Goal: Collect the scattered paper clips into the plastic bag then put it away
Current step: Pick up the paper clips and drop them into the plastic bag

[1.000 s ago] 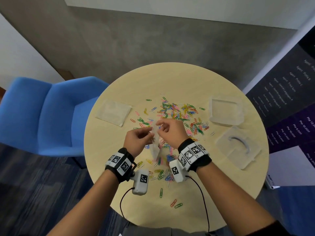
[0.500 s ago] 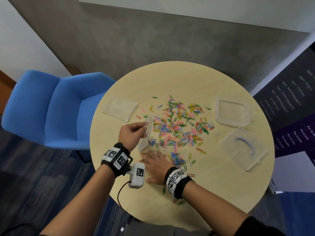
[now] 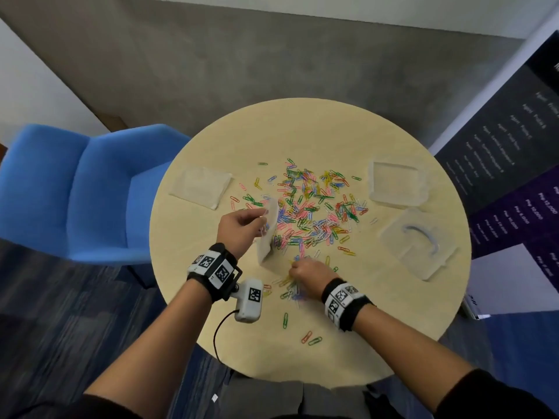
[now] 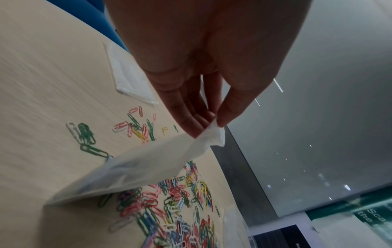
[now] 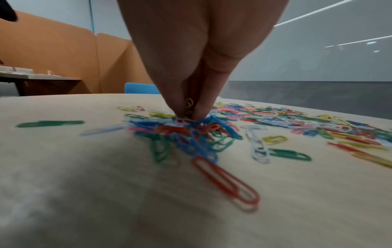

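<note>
This looks like an office meeting or lounge corner. A small round wood-grain table [image 3: 302, 131] stands on blue-grey carpet [image 3: 60, 313], with a blue upholstered armchair [image 3: 75, 192] at its left. At far left, the right wrist view shows orange padded partition panels [image 5: 63, 63], and a printed display board [image 3: 514, 146] stands right of the table.

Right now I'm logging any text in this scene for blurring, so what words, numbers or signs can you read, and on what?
"Sca" over "the": cut-off white letters on a green sign, left wrist view.
"Php 10,000": roughly, on the dark banner right of the table; its other lines are too small and blurred.
Wrist bands: black-and-white square codes, no words.
Paper clips, plastic bag: no text.
</note>
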